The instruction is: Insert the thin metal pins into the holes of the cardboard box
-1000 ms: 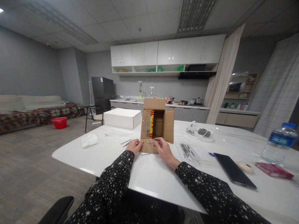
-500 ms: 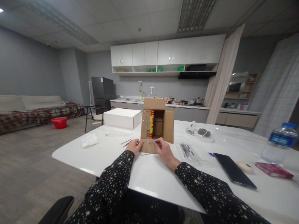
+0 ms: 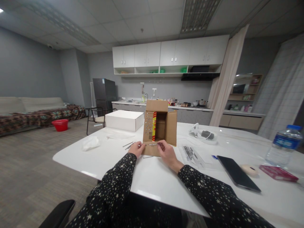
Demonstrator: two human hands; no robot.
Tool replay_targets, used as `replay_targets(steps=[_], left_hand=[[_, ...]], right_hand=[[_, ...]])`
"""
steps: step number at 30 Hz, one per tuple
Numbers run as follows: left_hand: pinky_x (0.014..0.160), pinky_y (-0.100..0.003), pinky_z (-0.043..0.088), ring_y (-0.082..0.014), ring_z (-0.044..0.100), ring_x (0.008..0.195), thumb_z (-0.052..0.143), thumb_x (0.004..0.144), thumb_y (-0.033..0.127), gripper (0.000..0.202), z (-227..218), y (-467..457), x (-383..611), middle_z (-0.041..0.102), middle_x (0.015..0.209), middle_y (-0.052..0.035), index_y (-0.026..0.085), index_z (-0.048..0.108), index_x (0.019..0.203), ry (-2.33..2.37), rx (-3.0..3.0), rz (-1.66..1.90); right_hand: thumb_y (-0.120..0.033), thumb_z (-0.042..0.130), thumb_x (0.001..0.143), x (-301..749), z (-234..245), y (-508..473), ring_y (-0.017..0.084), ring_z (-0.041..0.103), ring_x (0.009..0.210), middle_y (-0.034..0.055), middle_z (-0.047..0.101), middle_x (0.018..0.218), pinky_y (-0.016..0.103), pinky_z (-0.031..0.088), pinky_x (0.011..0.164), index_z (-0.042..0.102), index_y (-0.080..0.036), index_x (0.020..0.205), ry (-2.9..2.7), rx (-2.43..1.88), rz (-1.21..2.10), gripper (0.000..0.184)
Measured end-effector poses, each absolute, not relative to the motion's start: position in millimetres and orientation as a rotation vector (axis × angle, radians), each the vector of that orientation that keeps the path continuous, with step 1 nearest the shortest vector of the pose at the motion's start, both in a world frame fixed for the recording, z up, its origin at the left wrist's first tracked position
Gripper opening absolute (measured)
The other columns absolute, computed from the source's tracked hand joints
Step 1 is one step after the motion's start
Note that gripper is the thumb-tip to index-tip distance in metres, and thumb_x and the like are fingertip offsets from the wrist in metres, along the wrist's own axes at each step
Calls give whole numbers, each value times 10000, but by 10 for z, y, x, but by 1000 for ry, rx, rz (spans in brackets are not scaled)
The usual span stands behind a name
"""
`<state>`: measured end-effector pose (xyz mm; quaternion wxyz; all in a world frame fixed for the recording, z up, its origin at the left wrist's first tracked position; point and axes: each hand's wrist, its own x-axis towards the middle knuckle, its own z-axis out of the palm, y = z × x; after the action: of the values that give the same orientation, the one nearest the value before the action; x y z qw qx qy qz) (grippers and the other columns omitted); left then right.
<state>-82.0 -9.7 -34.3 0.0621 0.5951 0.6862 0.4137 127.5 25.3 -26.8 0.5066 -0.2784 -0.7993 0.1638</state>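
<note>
An open cardboard box (image 3: pixel 171 128) stands on the table, its inside facing me and its lower flap (image 3: pixel 152 152) lying toward me. Small whitish, bead-like pieces (image 3: pixel 152 144) form a row on that flap, with a few reddish specks beside them. More tiny pieces dot the box's left flap, next to a yellow and red strip (image 3: pixel 154 126). My left hand (image 3: pixel 137 149) is closed at the lower flap's left edge, thumb on the cardboard. At the row's right end, my right hand (image 3: pixel 167 153) pinches; whatever is between its fingertips is too small to make out.
Thin metal rods (image 3: pixel 128 144) lie left of my left hand. A clear case of slim tools (image 3: pixel 191 155) is right of my right hand, then a phone (image 3: pixel 237 173), a red box (image 3: pixel 278 173) and a water bottle (image 3: pixel 285 145). Behind stands a white box (image 3: pixel 124 120).
My right fingertips have shifted very slightly to the right along the row. My left hand and the box have stayed in place.
</note>
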Motion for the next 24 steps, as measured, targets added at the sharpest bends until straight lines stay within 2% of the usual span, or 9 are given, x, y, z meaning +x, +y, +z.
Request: replay_targets(steps=[24], left_hand=[[575, -254, 341, -144, 483, 559, 475, 791, 481, 341, -354, -93, -822, 536, 550, 14, 204, 439, 597, 2073, 1798, 1250]], right_hand=[[-315, 444, 896, 1294, -234, 228, 145, 571, 586, -12, 659, 702, 234, 341, 555, 610, -242, 980, -2053, -894, 241, 199]])
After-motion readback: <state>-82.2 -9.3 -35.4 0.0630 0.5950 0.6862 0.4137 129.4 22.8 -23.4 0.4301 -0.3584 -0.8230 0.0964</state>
